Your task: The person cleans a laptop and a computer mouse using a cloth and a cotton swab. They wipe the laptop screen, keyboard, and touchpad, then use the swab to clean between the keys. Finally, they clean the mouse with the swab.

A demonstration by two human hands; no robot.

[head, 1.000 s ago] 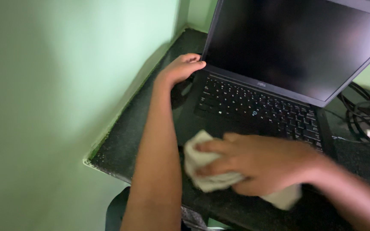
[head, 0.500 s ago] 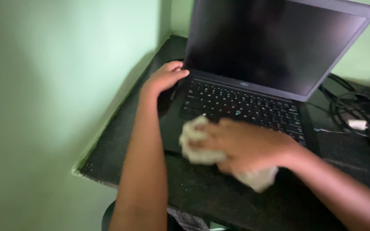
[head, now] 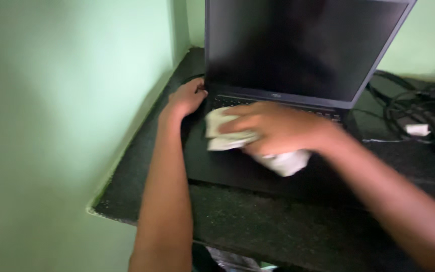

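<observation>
Fingers (head: 237,122) of the right hand (head: 278,128) clamp a cloth (head: 283,162) on the laptop (head: 258,166) — left hand (head: 187,98) grips its corner.

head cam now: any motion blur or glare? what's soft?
Head view: right hand and cloth smeared by motion blur, forearm too; left hand softer than sharp; laptop screen dark, only faint reflection, no hard glare; green wall evenly lit, soft shadow in the corner; cables dim.
</observation>
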